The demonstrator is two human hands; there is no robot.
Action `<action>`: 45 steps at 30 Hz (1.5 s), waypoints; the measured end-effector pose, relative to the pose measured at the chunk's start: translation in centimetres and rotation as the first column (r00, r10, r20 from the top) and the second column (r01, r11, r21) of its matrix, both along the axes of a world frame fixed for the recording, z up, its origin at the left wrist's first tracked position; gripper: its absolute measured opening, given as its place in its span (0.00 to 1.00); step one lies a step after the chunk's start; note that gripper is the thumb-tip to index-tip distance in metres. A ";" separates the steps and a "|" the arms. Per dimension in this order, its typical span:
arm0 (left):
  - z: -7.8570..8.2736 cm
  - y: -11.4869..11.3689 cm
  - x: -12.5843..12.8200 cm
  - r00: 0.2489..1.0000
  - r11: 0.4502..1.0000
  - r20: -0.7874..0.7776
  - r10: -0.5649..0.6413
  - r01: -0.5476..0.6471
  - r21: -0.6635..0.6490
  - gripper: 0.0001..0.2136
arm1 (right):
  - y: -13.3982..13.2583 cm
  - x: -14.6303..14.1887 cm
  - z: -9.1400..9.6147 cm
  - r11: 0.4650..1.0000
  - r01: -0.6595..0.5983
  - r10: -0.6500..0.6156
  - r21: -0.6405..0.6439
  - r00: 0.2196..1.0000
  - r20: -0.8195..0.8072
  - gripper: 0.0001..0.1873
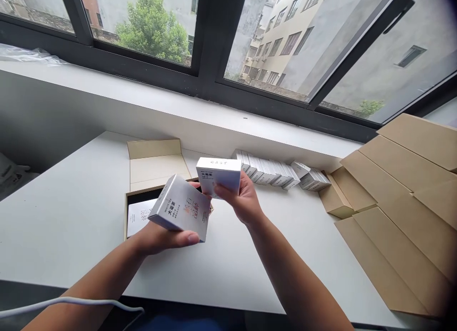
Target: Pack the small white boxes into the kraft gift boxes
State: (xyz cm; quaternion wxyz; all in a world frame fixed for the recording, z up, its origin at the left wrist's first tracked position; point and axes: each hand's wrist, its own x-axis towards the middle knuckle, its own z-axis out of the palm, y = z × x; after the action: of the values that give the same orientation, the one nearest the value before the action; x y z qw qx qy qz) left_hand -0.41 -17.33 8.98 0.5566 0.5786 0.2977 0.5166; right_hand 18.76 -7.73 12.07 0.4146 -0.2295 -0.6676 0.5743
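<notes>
Both hands are raised over the white table, each wrapped round a silvery white tea box. My left hand (167, 238) grips the nearer tea box (187, 209), tilted, its printed face turned up toward me with the thumb along its lower edge. My right hand (244, 197) holds another tea box (219, 176) slightly farther off, thumb across its front. The two boxes are close together; whether they touch I cannot tell. Behind my left hand lies an open gift box (157, 166) with a dark interior, its lid folded back. One more white tea box (137, 216) sits inside it, partly hidden.
A row of white tea boxes (264, 169) lines the wall, with a small stack (314, 179) beside it. Large tan cardboard boxes (403, 202) are piled at the right. A white cable (78, 300) crosses the lower left. Windows and a sill (143, 100) stand behind the table.
</notes>
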 end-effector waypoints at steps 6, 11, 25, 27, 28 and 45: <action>-0.2 -0.8 0.3 0.994 0.988 0.002 0.110 -0.109 0.111 0.40 | 1.5 1.8 0.6 0.977 0.161 -0.176 -0.138 0.979 -0.107 0.28; -0.2 -0.6 1.1 0.998 0.999 -0.048 0.028 -0.030 -0.045 0.27 | -0.3 1.4 0.1 0.997 0.066 -0.070 0.045 0.993 0.091 0.26; 0.4 -0.4 -0.5 0.811 0.993 -0.582 0.061 -0.108 -0.045 0.39 | -2.8 0.1 1.0 0.778 -0.283 0.050 0.561 0.918 0.394 0.53; 1.2 -0.5 -2.7 0.717 0.977 -0.663 0.214 -0.163 0.139 0.49 | -1.3 -0.4 1.3 0.760 -0.265 0.017 0.593 0.921 0.390 0.50; 1.6 -0.4 -4.1 0.652 0.949 -0.690 0.315 -0.216 0.229 0.51 | -0.3 -0.9 1.5 0.753 -0.261 -0.009 0.605 0.914 0.405 0.48; -8.3 6.8 -17.6 0.173 0.582 -0.881 0.440 -0.802 0.134 0.54 | 2.5 -7.8 -0.5 0.666 -0.735 -0.087 0.131 0.098 0.991 0.26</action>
State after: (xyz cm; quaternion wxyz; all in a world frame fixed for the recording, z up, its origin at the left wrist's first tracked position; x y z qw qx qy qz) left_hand -17.98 -10.57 0.70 0.1591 0.4551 0.8306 0.2785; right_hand 10.95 -5.19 11.55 -0.2069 -0.2129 -0.9473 0.1200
